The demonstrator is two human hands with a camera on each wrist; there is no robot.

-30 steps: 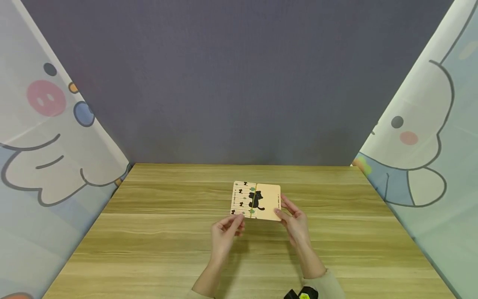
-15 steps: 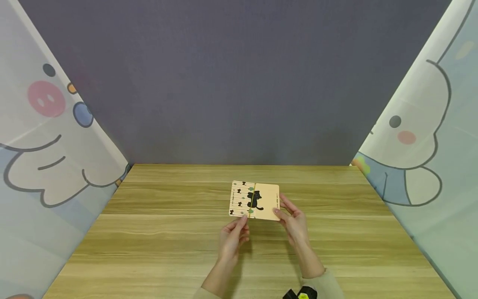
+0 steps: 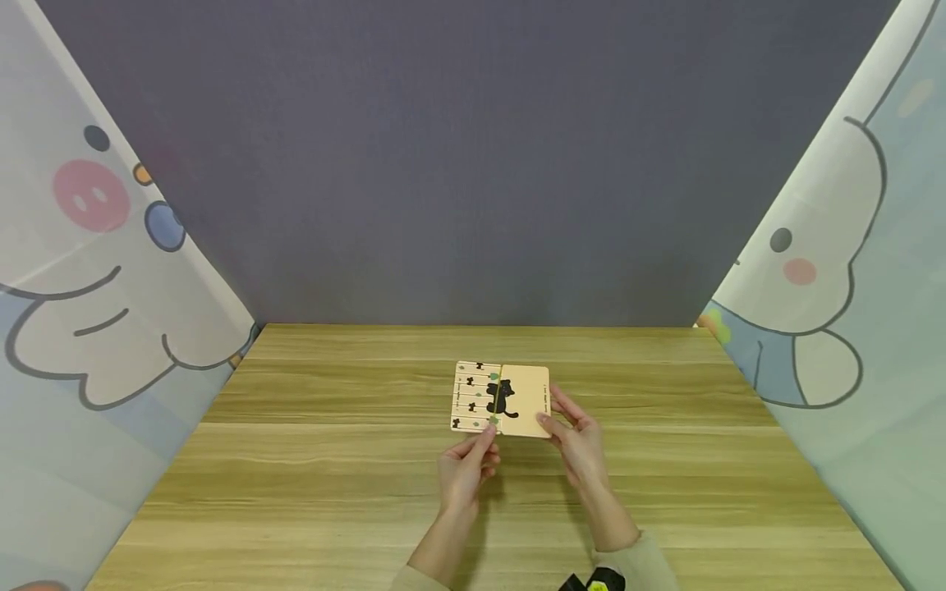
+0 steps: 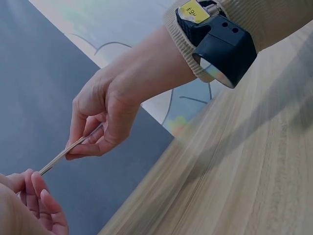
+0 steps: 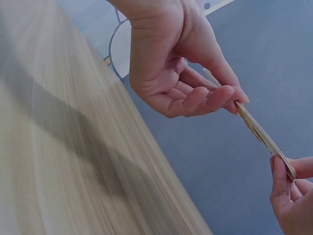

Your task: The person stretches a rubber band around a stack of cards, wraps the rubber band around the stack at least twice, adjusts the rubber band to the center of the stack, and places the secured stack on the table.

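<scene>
A thin cream notebook point(image 3: 528, 398) with a black cat printed on it is held above the table, a yellow elastic band point(image 3: 498, 400) running across its middle. My left hand point(image 3: 466, 472) pinches its near edge where the band ends. At the right end, my right hand point(image 3: 580, 443) grips it with the thumb on top and the fingers beneath. The left wrist view has the notebook point(image 4: 61, 157) edge-on between both hands. From the right wrist, the band point(image 5: 250, 127) shows along one face, close to the left fingertips.
A wood-grain table point(image 3: 310, 476) lies below the hands. Behind it stands a dark grey panel point(image 3: 473, 164), and cartoon-printed curtains point(image 3: 835, 312) flank both sides. A black wrist device point(image 4: 225, 46) sits on the right sleeve.
My left hand has slid right along the near edge, from the patterned left part to the band. The notebook has shifted slightly left in view, with the right hand keeping its hold.
</scene>
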